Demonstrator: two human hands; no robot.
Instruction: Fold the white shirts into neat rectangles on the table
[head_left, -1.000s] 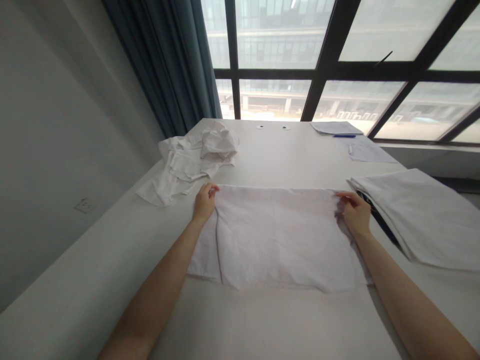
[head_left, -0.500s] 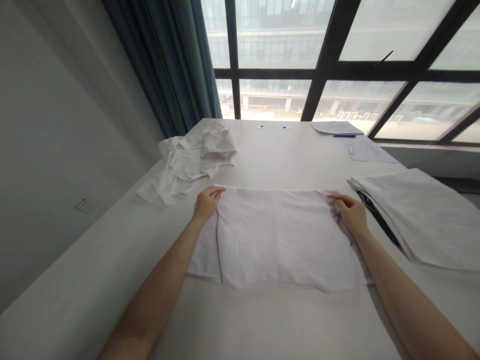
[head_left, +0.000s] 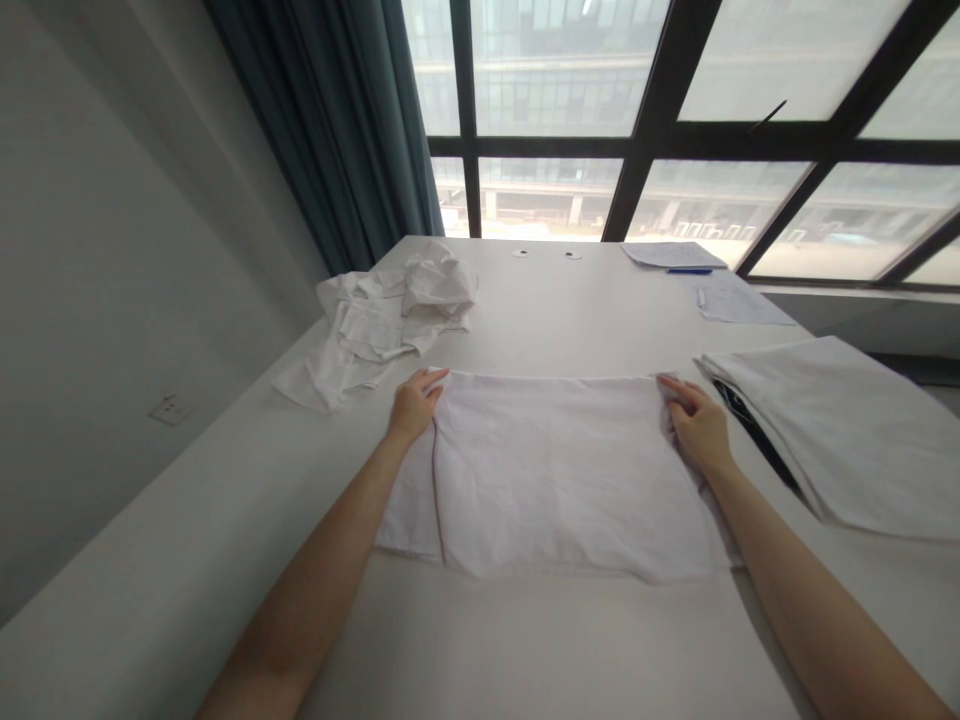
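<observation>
A white piece of cloth [head_left: 555, 470], folded over in layers, lies on the white table [head_left: 525, 650] in front of me. My left hand [head_left: 415, 405] pinches its far left corner between thumb and fingers. At the far right corner, my right hand [head_left: 696, 415] has its thumb and forefinger closed on the fabric. The far edge runs nearly straight between both hands. A lower layer shows past the fold on the left, and small creases gather beside my right hand. What kind of garment or linen it is, I cannot tell.
Crumpled white cloth [head_left: 375, 320] lies at the back left. On the right rests a folded white cloth stack [head_left: 870, 440] with something black beneath its edge. Papers [head_left: 742, 298] and a blue pen [head_left: 688, 271] lie at the back right, before the window.
My right hand has shifted slightly away from me and its fingers have moved up to the cloth's far right corner. My left hand has barely moved.
</observation>
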